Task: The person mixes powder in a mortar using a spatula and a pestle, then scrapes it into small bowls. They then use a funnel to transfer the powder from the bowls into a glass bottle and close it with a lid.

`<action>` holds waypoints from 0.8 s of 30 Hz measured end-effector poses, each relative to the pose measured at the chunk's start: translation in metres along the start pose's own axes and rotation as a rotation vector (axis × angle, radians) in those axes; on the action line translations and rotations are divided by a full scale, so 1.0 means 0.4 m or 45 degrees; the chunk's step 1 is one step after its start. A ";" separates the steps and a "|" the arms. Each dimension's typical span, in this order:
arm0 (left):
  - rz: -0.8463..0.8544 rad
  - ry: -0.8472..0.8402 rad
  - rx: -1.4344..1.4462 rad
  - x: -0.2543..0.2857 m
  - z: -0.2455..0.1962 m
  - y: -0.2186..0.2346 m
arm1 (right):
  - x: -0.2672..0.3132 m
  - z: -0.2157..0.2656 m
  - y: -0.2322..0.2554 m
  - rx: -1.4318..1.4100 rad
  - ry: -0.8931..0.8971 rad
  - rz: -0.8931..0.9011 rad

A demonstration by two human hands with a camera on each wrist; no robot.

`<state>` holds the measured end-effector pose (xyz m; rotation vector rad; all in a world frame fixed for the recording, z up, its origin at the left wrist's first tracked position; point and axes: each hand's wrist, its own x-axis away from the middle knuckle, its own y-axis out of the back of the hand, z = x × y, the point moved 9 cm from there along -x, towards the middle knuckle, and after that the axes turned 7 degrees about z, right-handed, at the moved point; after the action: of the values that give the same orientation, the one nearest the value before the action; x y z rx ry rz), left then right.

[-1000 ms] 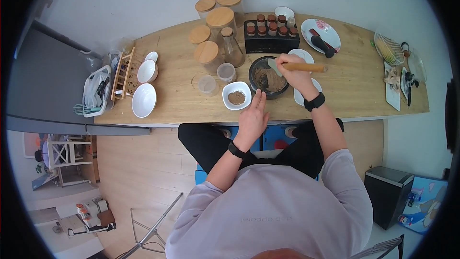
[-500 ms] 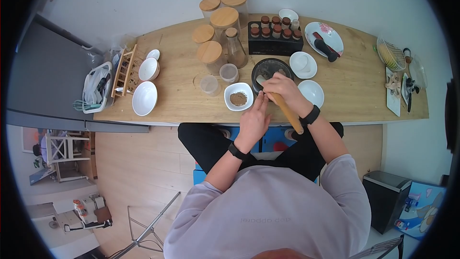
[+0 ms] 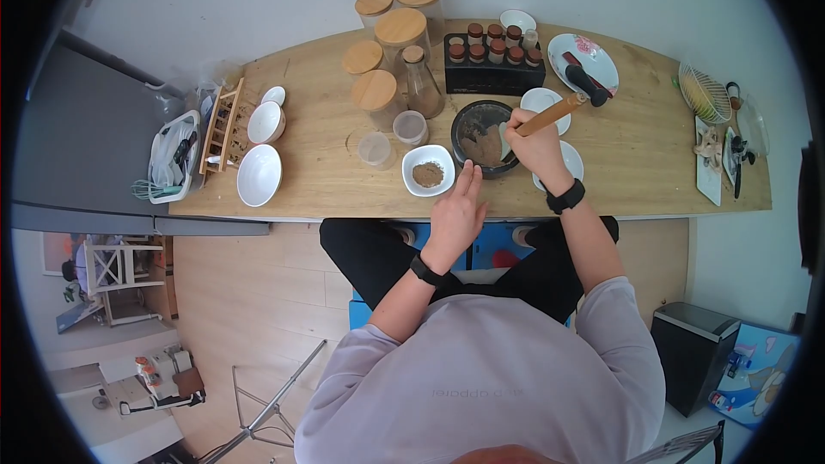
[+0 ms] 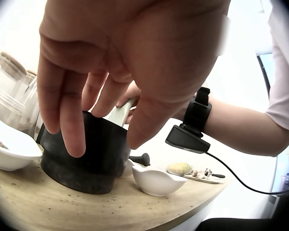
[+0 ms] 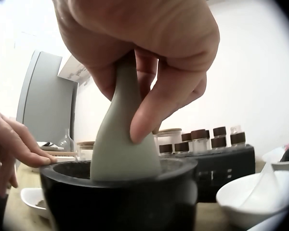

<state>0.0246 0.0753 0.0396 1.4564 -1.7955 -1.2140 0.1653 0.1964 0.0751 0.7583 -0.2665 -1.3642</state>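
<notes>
My right hand point(image 3: 537, 150) grips a spatula with a wooden handle point(image 3: 554, 114) and a pale green, flexible-looking blade point(image 5: 123, 144). The fingers curl round it close to the blade, whose lower end is down inside a black mortar point(image 5: 120, 207). Brown powder point(image 3: 481, 150) coats the inside of the mortar. At the near-left rim, my left hand point(image 3: 457, 219) rests its extended fingertips. Just left of the mortar stands a square white bowl point(image 3: 417, 160) with a small heap of brown powder point(image 3: 426, 174) in it.
Wooden-lidded jars point(image 3: 375, 90) and two small clear cups point(image 3: 411, 127) stand to the left. Behind the mortar is a black rack point(image 3: 494, 79) of spice bottles. White dishes point(image 3: 571, 159) lie close on the right, with a floral plate point(image 3: 601, 56) beyond.
My right hand swept the spatula toward the near-left side of the mortar, then back to the right side. The handle now points up and right. My left hand stays at the rim.
</notes>
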 end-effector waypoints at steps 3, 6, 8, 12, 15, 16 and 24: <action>0.029 0.007 -0.009 0.001 -0.002 0.002 | -0.014 -0.020 -0.017 -0.319 -0.149 0.032; 0.047 0.005 0.003 0.001 -0.002 0.003 | -0.021 0.024 0.039 -0.165 -0.150 0.000; 0.033 -0.006 0.000 0.000 -0.001 0.002 | -0.023 0.031 0.048 -0.006 -0.174 0.011; 0.018 0.021 -0.006 -0.004 -0.004 -0.006 | -0.016 -0.022 0.013 0.070 -0.312 0.052; 0.036 0.003 -0.028 -0.003 -0.005 0.000 | -0.026 -0.078 -0.025 -0.151 -0.419 0.018; 0.039 -0.005 -0.029 -0.004 -0.004 0.001 | -0.035 -0.097 -0.026 -0.236 -0.420 -0.011; 0.011 0.012 -0.011 -0.003 -0.004 -0.005 | -0.030 -0.020 -0.053 -0.458 -0.193 0.020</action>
<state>0.0274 0.0760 0.0389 1.4461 -1.7861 -1.2071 0.1507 0.2101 0.0588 0.3539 -0.1392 -1.4075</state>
